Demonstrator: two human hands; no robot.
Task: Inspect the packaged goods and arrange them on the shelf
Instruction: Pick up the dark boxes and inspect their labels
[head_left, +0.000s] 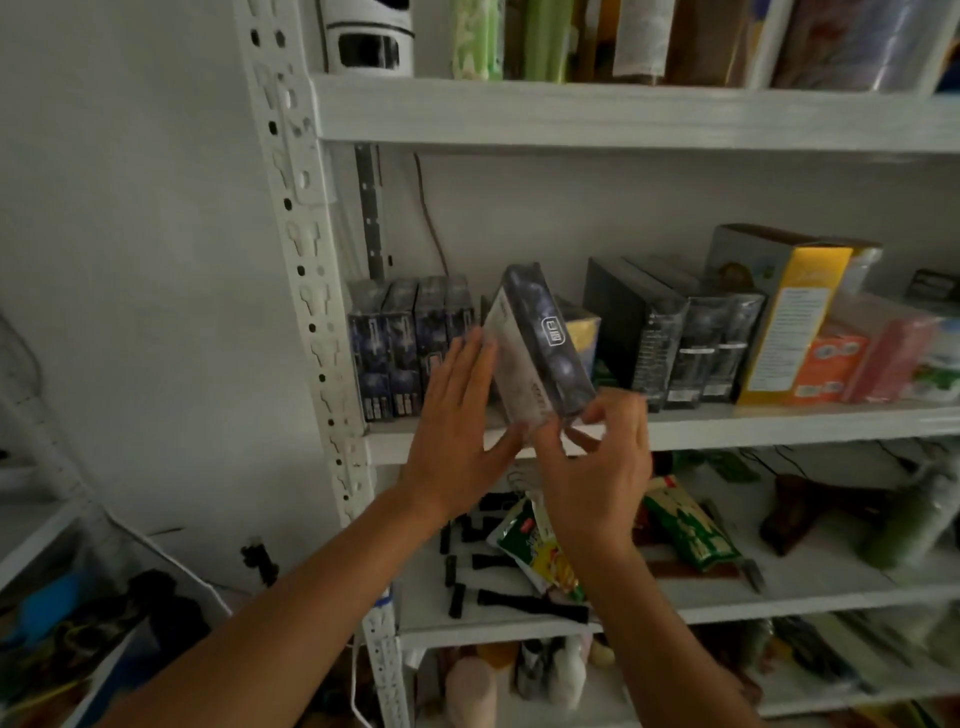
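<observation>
Close view of a white metal shelf unit (311, 312), two bare arms reaching in from below.

At the left end of its middle shelf board (779, 422), a row of dark blue upright cardboard boxes (400, 348), side by side near the front edge.

Just right of that row, the left hand (457, 415), spread wide with fingers straight, pressing flat against the left face of a dark blue and grey rectangular box in clear film (540, 343). Held tilted, top end leaning left, lower end over the front edge of the middle board; cannot tell whether touching the board.

At its lower right corner, the right hand (597, 462), pinching that corner between thumb and curled fingertips.

Behind the held box, a small yellow box (584, 332), partly hidden.

Further right along the board, a group of black glossy upright boxes (675, 343), then a tall yellow and grey carton (779, 322), then an orange packet (831, 364) and a pink packet (893, 353) toward the right end.

On the board below, under the hands, loose black tubes (509, 597), a green and yellow snack bag (540, 551), and a green packet (696, 530) just right of the right wrist.
</observation>
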